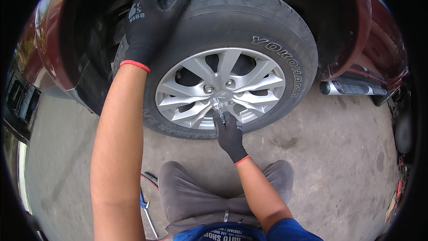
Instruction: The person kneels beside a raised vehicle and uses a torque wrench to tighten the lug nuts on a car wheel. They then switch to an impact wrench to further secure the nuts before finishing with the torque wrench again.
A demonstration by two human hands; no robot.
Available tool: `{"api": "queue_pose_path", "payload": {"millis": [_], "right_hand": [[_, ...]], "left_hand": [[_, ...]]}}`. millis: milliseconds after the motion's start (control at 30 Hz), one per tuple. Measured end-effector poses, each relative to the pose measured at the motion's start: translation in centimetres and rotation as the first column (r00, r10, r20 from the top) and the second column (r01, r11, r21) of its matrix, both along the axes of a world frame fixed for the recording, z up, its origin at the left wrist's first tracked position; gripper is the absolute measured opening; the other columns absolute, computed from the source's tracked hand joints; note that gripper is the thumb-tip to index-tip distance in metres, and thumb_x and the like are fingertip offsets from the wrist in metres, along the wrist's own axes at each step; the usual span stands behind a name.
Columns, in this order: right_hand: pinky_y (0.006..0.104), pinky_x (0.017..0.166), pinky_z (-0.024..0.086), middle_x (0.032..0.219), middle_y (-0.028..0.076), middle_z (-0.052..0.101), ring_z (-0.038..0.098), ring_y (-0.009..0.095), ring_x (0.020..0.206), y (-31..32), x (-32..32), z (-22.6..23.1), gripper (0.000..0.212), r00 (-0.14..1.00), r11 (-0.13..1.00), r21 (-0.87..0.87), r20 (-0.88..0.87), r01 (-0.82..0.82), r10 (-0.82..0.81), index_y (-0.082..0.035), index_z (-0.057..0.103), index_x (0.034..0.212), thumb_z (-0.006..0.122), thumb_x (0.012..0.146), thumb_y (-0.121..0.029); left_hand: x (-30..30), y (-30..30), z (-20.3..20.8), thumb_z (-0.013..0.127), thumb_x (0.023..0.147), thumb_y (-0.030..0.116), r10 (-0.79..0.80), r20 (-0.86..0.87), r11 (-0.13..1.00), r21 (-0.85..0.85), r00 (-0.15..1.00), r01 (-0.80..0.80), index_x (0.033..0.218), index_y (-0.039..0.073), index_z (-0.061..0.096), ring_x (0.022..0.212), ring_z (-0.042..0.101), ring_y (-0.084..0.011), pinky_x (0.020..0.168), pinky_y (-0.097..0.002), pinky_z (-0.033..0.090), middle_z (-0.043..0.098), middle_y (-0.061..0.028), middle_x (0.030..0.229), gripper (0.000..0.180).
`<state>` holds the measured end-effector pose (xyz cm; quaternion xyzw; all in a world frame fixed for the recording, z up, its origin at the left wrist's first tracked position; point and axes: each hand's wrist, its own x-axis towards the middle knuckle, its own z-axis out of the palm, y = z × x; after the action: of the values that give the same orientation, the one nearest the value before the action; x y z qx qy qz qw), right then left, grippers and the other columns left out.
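While the left hand (154,24) lies open atop the tyre (223,24) and the right hand (229,135) grips a shiny tool (217,106) near the silver wheel's (221,94) centre, tilting could cause slipping and scratches.

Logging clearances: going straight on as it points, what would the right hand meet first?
Likely the silver wheel, near its centre cap; the shiny tool in the right hand leads, though contact is unclear.

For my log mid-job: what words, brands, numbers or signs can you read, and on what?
I won't copy wording, only locate it.
Tire: large outlined letters, readable.
Left glove: white letters, numbers, readable.
Right glove: too small.
Shirt: white print, partly readable.
Center cap: emblem, too small.
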<state>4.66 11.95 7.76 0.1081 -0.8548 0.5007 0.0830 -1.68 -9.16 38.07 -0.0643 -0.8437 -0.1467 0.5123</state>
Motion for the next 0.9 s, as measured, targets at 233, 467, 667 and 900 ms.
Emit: {"api": "queue_pose_path", "payload": {"millis": [233, 467, 667, 900], "right_hand": [[0.0493, 0.064, 0.053, 0.079, 0.018, 0.067, 0.068, 0.036, 0.073, -3.6, -0.8, 3.8, 0.036, 0.921, 0.915, 0.345, -0.384, 0.207, -0.064, -0.004, 0.063, 0.087, 0.061, 0.098, -0.038], [0.0499, 0.065, 0.053, 0.081, 0.02, 0.068, 0.069, 0.037, 0.073, -4.4, -1.5, 3.4, 0.039, 0.952, 0.916, 0.325, -0.264, 0.236, -0.152, -0.003, 0.063, 0.091, 0.061, 0.099, -0.041], [0.03, 0.052, 0.031, 0.06, -0.005, 0.033, 0.036, 0.013, 0.054, -5.4, -2.6, 2.3, 0.048, 0.695, 0.152, -0.904, 0.407, 0.401, 0.592, -0.02, 0.046, 0.07, 0.053, 0.103, -0.054], [0.0416, 0.056, 0.041, 0.065, 0.007, 0.053, 0.054, 0.026, 0.061, -6.5, -2.5, 1.2, 0.046, 0.922, 0.474, -0.873, 0.271, 0.116, 0.274, -0.011, 0.056, 0.076, 0.054, 0.105, -0.047]], "left_hand": [[-0.3, -0.3, -0.1, 0.067, 0.087, 0.067, -0.055, 0.093, 0.995, 0.093, 0.994, 0.047, 0.123, 0.013, 0.07, 0.109, 0.07, -0.028, 0.094, -0.0422, 0.056, 0.072, -0.0114, 0.121, 0.065], [0.3, 0.7, -0.5, 0.073, 0.089, 0.051, 0.028, -0.088, 1.0, 0.015, 0.996, -0.026, 0.12, 0.011, 0.066, 0.103, 0.068, -0.0333, 0.092, -0.0461, 0.053, 0.068, -0.014, 0.116, 0.051], [1.1, 1.5, 0.2, 0.075, 0.09, 0.038, -0.05, -0.155, 0.999, -0.007, 0.987, 0.05, 0.098, 0.004, 0.07, 0.096, 0.066, -0.0369, 0.086, -0.0468, 0.052, 0.07, -0.0189, 0.099, 0.036], [1.5, 2.0, 0.1, 0.075, 0.09, 0.038, -0.043, -0.135, 0.998, 0.04, 0.99, 0.049, 0.097, 0.005, 0.071, 0.093, 0.067, -0.036, 0.084, -0.0468, 0.052, 0.07, -0.0187, 0.096, 0.034]]}}
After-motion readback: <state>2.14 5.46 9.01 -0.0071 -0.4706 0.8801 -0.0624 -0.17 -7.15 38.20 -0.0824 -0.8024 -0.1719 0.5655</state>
